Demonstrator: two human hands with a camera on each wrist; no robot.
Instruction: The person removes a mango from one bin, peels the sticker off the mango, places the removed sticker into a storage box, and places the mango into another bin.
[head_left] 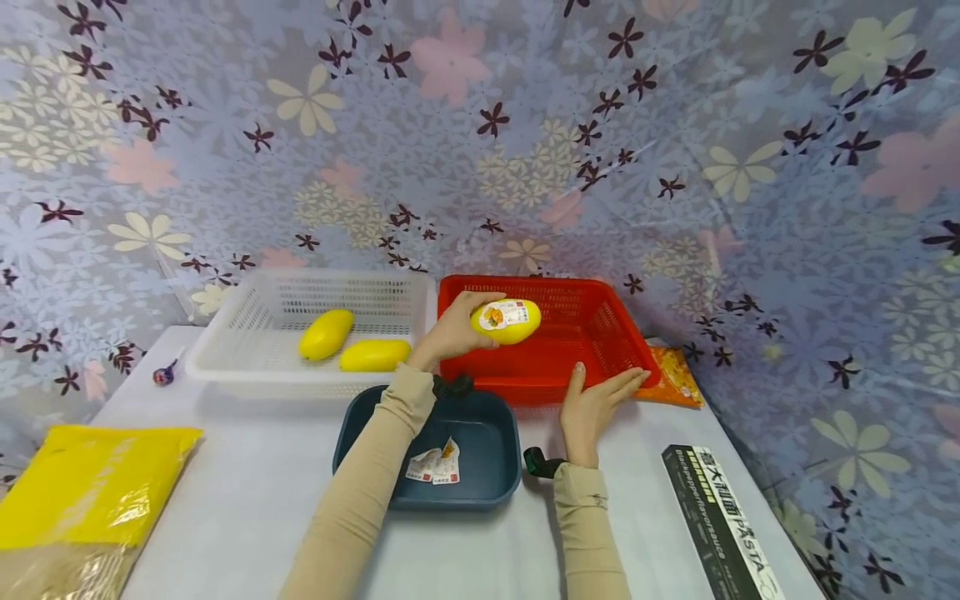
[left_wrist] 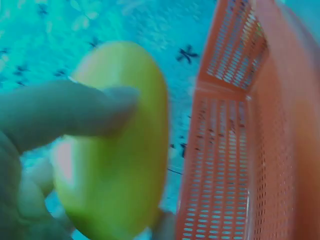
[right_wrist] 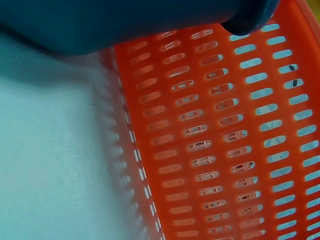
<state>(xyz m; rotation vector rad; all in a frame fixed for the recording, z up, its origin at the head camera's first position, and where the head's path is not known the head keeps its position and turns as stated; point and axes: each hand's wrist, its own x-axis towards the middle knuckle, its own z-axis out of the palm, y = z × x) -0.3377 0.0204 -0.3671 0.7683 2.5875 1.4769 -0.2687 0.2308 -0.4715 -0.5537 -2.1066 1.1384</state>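
My left hand grips a yellow mango-like fruit with a printed label, held above the left part of the red basket. In the left wrist view the thumb of the left hand lies across the yellow fruit, with the red basket beside it. Fingers spread and fairly straight, my right hand touches the front rim of the red basket near its right corner. The right wrist view shows the slotted red basket close up; a dark shape covers its top, and no fingers can be made out.
A white basket holds two yellow fruits. The dark blue tray in front holds labelled paper pieces. Around them lie a lollipop, a yellow bag, a pasta box and an orange packet.
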